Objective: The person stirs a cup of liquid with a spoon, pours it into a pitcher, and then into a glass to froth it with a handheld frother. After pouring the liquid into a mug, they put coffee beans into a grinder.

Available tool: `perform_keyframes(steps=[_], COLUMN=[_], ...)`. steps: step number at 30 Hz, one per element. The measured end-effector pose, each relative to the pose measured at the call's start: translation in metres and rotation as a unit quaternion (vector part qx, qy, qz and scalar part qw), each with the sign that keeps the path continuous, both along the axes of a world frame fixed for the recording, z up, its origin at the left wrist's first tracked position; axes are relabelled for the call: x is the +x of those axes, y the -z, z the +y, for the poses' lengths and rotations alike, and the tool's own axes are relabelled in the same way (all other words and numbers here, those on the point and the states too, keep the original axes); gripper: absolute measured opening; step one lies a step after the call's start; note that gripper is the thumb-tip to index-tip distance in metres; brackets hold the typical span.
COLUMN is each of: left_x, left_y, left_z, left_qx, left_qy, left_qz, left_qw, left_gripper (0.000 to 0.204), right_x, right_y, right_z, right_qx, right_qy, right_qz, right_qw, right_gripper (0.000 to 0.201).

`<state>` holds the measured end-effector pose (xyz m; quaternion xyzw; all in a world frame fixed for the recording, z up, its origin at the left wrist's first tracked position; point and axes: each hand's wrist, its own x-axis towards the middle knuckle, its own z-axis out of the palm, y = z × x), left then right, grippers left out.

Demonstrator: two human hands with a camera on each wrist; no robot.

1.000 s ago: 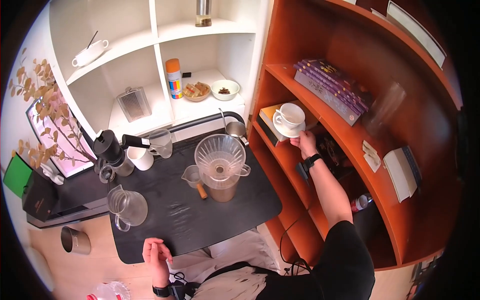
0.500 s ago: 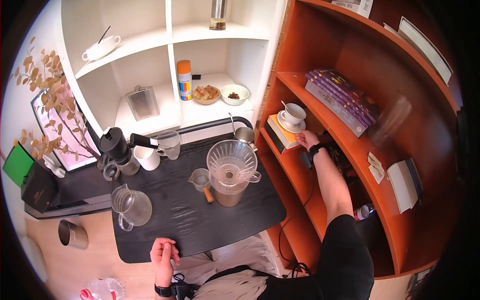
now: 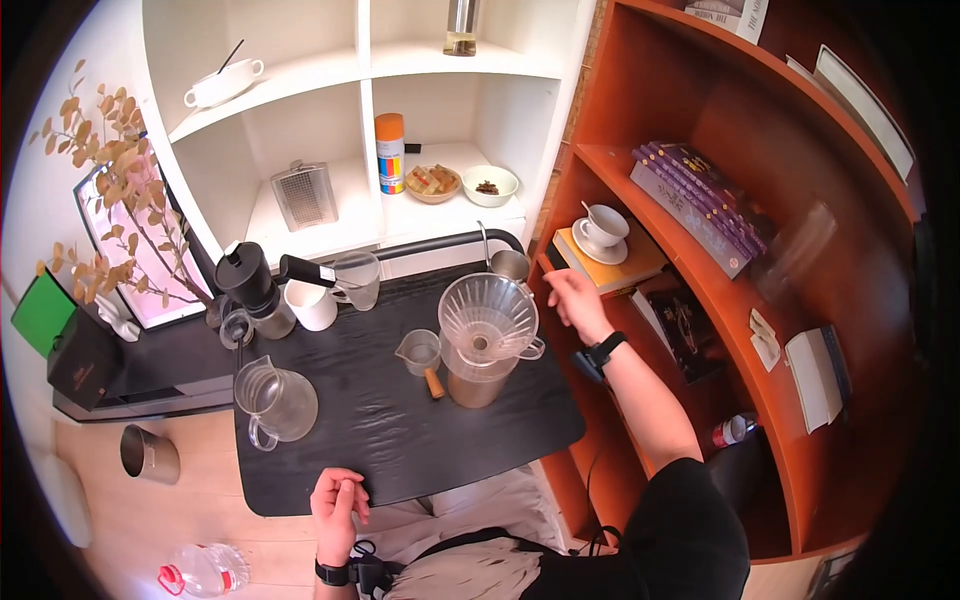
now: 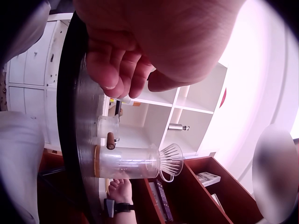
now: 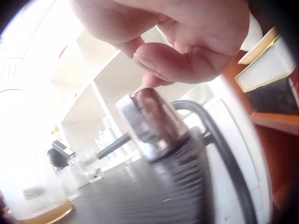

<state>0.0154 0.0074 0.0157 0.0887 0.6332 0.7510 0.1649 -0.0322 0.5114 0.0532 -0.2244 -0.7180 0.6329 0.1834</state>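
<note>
The right hand (image 3: 578, 305) is in the air between the table's back right corner and the brown shelf, fingers loosely bent, holding nothing. Near it stands a metal cup (image 3: 510, 265) with a long handle; in the right wrist view the fingers hang just above a blurred metal piece (image 5: 156, 123), contact unclear. A white cup (image 3: 605, 228) with a spoon sits on a saucer on a yellow book (image 3: 640, 268). The left hand (image 3: 340, 500) hovers by the table's front edge, loosely curled and empty. A ribbed clear dripper (image 3: 488, 318) tops a vessel (image 3: 475, 388).
On the black table (image 3: 370, 440) are a glass pitcher (image 3: 285, 405), a small wooden-handled jug (image 3: 420, 350), a white mug (image 3: 311, 306) and a black grinder (image 3: 245, 275). White shelves (image 3: 440, 215) stand behind. A large bottle (image 3: 205, 570) lies on the floor.
The right hand has let go of the saucer, which now rests with its cup on the yellow book, and has moved left toward the metal cup. The left hand remains by the front edge.
</note>
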Motion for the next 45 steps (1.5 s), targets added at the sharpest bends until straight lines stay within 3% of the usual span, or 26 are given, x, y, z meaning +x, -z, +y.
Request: perform_keyframes(steps=[4,8,14,19,24,30,39,42,44,45], left_x=[0.001,0.002,0.0,0.0,0.0,0.001,0.002,0.0,0.001,0.003], left_y=[0.002,0.003,0.005,0.006,0.006,0.004,0.006,0.006,0.004,0.003], left_z=[-0.001,-0.001,-0.001,-0.002,-0.003,-0.003,-0.006,-0.004,-0.005,-0.005], left_qx=[-0.001,0.002,-0.006,-0.006,-0.003,-0.004,0.006,0.015,-0.008,-0.012], left_qy=[-0.006,-0.002,0.004,0.008,0.014,0.014,0.009,0.01,0.014,-0.001], left_qz=[0.004,0.013,0.028,0.026,0.027,0.029,0.024,0.022,0.036,0.029], left_qw=[1.0,1.0,1.0,1.0,1.0,0.999,1.0,1.0,0.999,1.0], left_gripper=[0.015,0.016,0.016,0.015,0.015,0.015,0.017,0.018,0.018,0.018], right_x=[-0.009,-0.011,0.036,0.1,0.149,0.17,0.164,0.164,0.154,0.148], right_y=[-0.004,0.006,0.003,0.015,0.04,0.074,0.095,0.086,0.081,0.064], right_z=[-0.026,-0.026,-0.013,0.015,0.059,0.1,0.117,0.105,0.081,0.053], right_qx=[-0.062,-0.079,-0.18,-0.181,-0.143,-0.144,-0.192,-0.13,0.035,0.022], right_qy=[-0.111,-0.126,-0.007,0.131,0.246,0.277,0.351,0.375,0.419,0.381], right_qz=[-0.064,-0.046,0.006,0.109,0.14,0.115,0.059,0.027,0.071,0.123], right_qw=[0.99,0.988,0.984,0.969,0.948,0.943,0.915,0.918,0.905,0.916], right_gripper=[0.033,0.03,0.024,0.009,0.018,0.021,0.018,0.018,0.011,0.011])
